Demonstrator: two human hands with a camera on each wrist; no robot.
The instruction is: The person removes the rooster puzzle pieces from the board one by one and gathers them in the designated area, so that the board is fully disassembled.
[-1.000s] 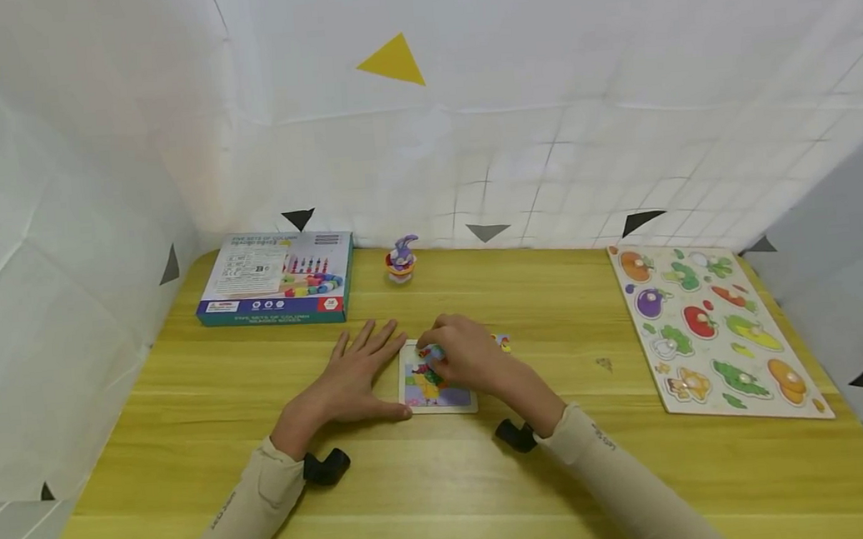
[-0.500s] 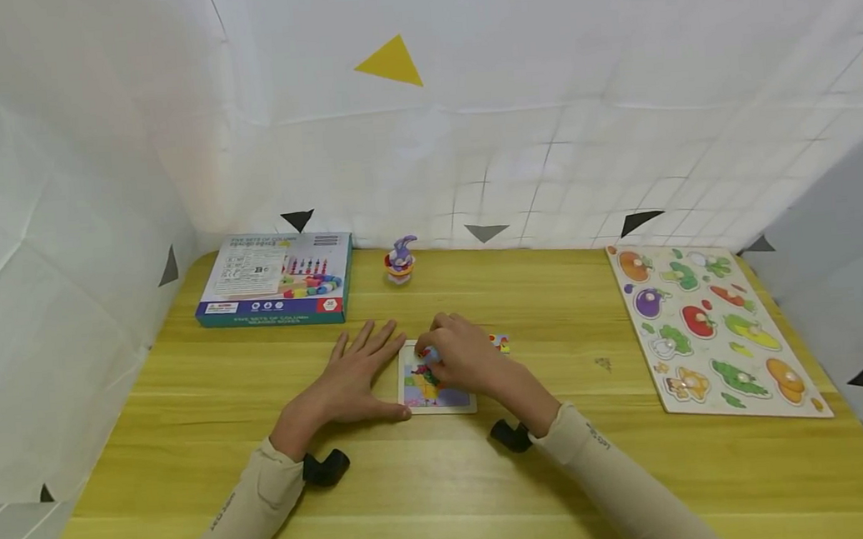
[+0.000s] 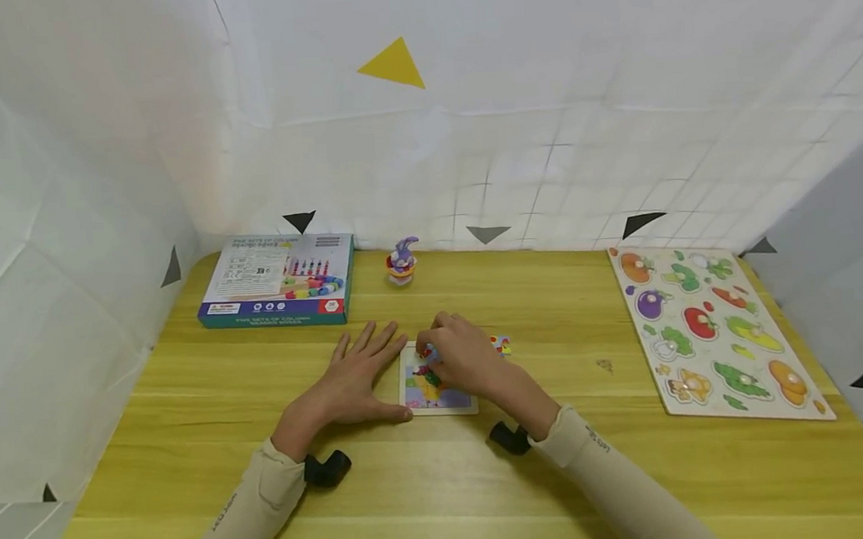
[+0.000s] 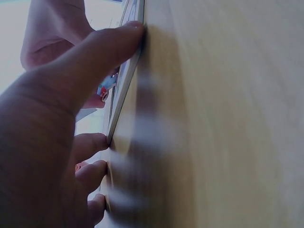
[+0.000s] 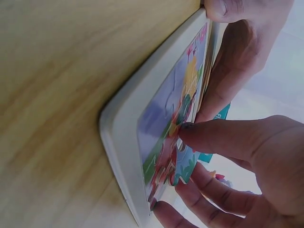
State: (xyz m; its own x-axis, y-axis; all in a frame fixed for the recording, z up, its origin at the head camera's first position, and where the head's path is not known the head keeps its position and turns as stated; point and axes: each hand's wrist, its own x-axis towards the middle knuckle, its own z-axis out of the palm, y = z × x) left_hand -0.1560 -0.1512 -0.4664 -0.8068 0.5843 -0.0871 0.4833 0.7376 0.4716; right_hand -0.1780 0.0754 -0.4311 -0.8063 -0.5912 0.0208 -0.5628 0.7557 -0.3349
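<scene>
A small jigsaw board with a pale frame and a colourful picture lies flat on the wooden table. My left hand is spread beside it, palm down, with thumb and index fingertip touching the frame's left edge. Over the upper part of the board, my right hand pinches a teal puzzle piece between thumb and fingers. That piece stands tilted against the picture in the right wrist view; whether any of it sits in a gap is unclear. Another colourful piece lies on the table just right of my right hand, partly hidden.
At the back left lies a boxed bead set. A purple rabbit figure stands behind the board. To the right is a large vegetable peg puzzle. White sheeting borders the table at the back and sides.
My right wrist has shifted slightly left, and the piece in its fingers shows a little less from above. My left hand and the board have stayed put.
</scene>
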